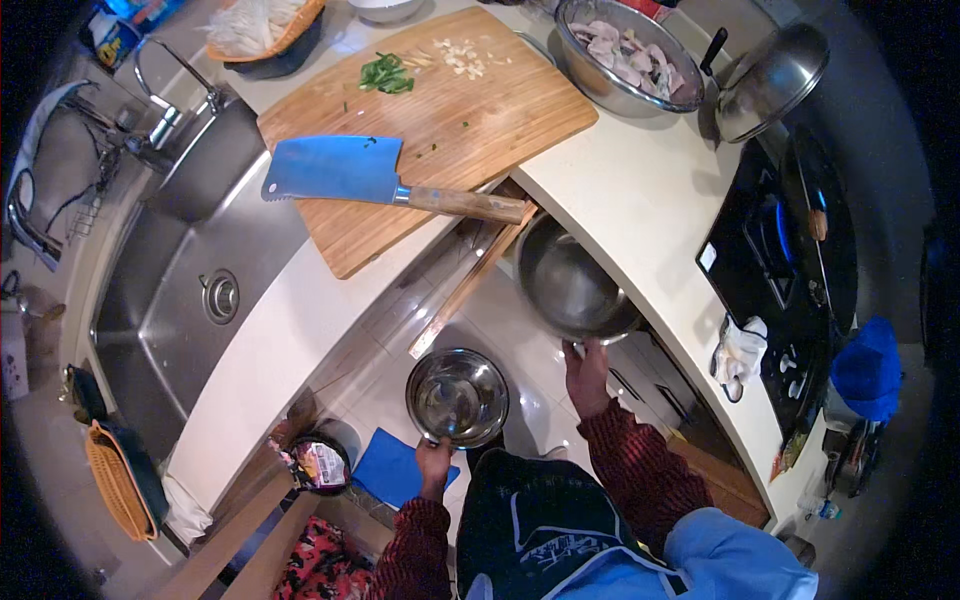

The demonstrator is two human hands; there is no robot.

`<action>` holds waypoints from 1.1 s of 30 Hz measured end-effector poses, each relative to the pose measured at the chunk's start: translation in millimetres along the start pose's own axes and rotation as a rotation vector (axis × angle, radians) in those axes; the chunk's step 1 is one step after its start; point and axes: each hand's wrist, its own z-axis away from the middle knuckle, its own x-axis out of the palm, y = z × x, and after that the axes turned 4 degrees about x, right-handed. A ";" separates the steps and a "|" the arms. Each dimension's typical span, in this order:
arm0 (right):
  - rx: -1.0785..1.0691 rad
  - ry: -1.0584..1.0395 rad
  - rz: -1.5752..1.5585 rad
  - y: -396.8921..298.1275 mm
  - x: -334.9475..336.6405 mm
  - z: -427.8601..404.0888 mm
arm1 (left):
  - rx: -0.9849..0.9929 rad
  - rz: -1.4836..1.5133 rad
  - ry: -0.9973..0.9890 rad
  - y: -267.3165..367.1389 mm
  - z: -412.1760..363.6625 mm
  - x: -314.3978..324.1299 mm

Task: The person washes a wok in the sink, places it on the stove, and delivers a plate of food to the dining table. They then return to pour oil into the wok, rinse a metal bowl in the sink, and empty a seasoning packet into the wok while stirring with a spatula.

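Note:
My left hand [435,459] grips the near rim of a small stainless steel bowl [457,397], held over the tiled floor. A larger steel bowl [574,281] is in my right hand [587,371], which holds it by its near rim; its far side lies partly beneath the counter edge. Beyond both bowls, a wooden cutting board [495,105] carries a cleaver [337,169] with a wooden handle, chopped green leaves [386,73] and small pale chopped pieces [461,58]. Behind the board's right corner stands a steel bowl of raw meat pieces [622,60].
At left is a steel sink [172,300] with a faucet [161,112]. An open drawer [457,292] juts out below the counter corner. A black stove [757,225], a cloth [739,356] and a steel pan or lid [776,82] are at right. A trash bin [322,463] stands lower left.

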 end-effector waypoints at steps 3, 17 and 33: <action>-0.030 -0.407 0.315 -21.1 -35.5 49.5 | 0.023 -0.128 -0.117 22.3 -13.2 17.2; 0.916 -0.362 -0.189 -42.5 -232.9 198.5 | -0.007 0.279 -0.731 166.0 -85.2 214.3; 0.740 -0.819 -0.120 -114.8 -203.9 71.8 | -0.083 -0.202 -0.830 284.9 31.5 36.6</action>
